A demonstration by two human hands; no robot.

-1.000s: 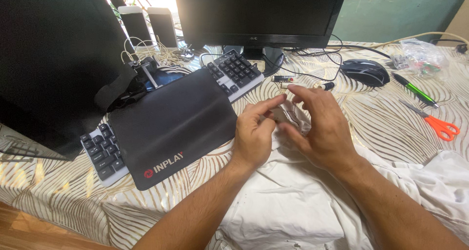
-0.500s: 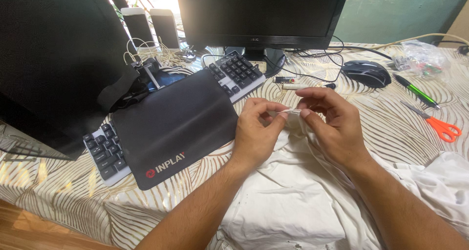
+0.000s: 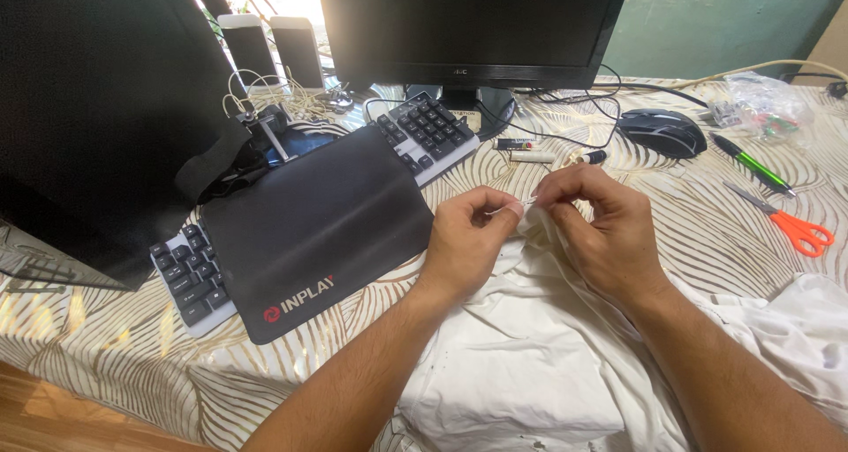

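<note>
Both hands raised just over the white cloth (image 3: 530, 328) at the desk's (image 3: 132, 364) near edge: left hand (image 3: 466, 240) pinched shut on a fold of cloth, right hand (image 3: 601, 231) pinching something thin and pale (thread or needle, too small to tell) drawn between the two. Judged as sewing work barely under way, no finished seam visible, most of the cloth lying slack. Orange scissors (image 3: 795, 227) untouched, well apart to the right.
</note>
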